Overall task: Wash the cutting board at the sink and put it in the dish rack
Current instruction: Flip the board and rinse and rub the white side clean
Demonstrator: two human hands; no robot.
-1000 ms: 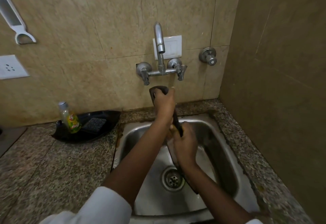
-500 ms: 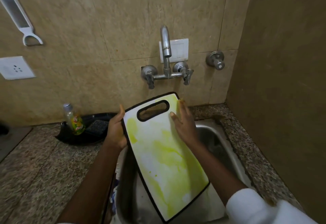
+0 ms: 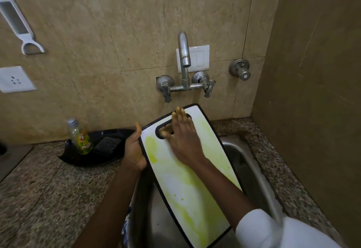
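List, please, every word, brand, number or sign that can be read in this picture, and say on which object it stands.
No text can be read.
Bottle label: a colourful green, yellow and red print, too blurred to read.
Wall socket: only holes, no marking.
Switch plate: blank.
Cutting board: green stains only, no print.
Wall valve: no mark can be made out.

— What do you have at the sink?
— You have one cutting board [image 3: 187,179], one tap [image 3: 184,60], one bottle [image 3: 81,137], one black tray [image 3: 109,155], one wall peeler [image 3: 17,24], two hands.
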